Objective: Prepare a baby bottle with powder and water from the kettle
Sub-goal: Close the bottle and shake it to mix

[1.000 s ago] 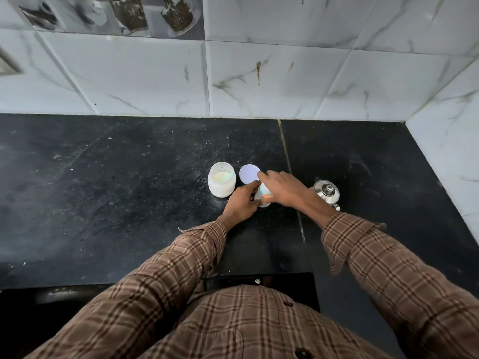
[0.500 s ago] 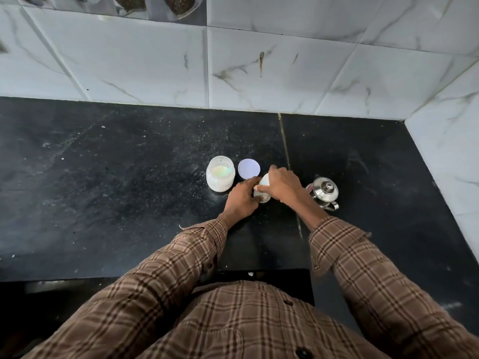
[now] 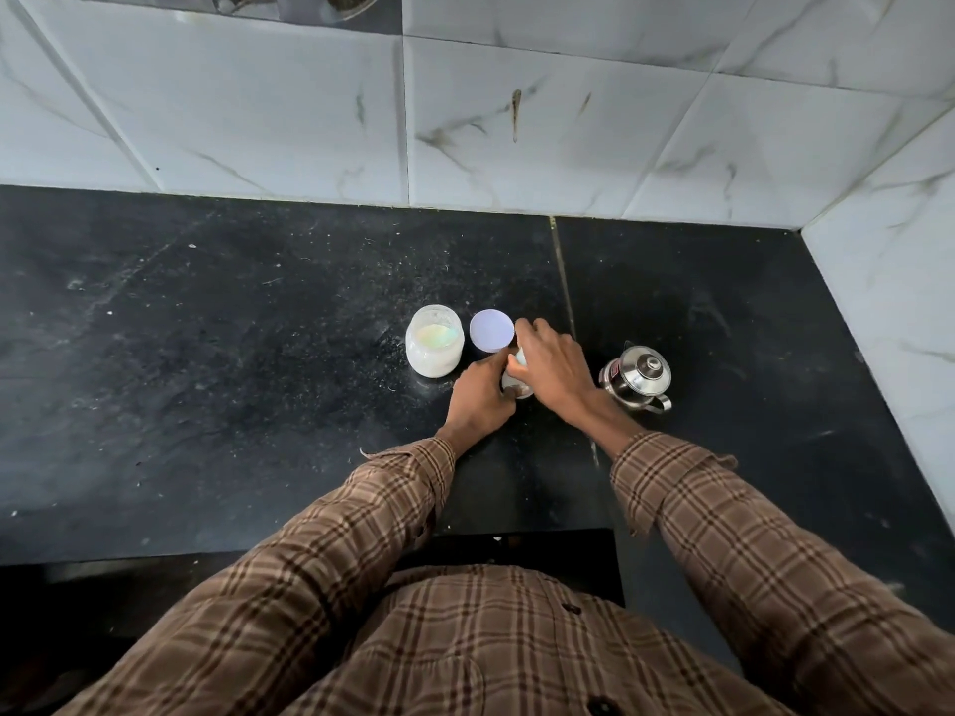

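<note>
Nearest me I see my checked brown shirt (image 3: 465, 638) and both sleeves reaching out over the black tabletop (image 3: 206, 379). My left hand (image 3: 478, 400) and right hand (image 3: 555, 372) meet around the baby bottle (image 3: 517, 377), which stands on the tabletop just left of the seam. The left fingers curl round its lower part; the right hand lies over the top, its fingers wrapped down around it. Most of the bottle is hidden between them: I can make out only a pale, whitish strip, and I cannot tell whether a cap or teat is on it.

To the right, near the bottle but apart from it, stands the small steel kettle (image 3: 638, 377), lid on. Just beyond the hands a round pale lid (image 3: 491, 330) lies flat, its near right edge covered by my fingers. Left of it stands the open jar (image 3: 434, 341) of white powder. White marbled wall tiles (image 3: 517, 121) rise at the far edge.
</note>
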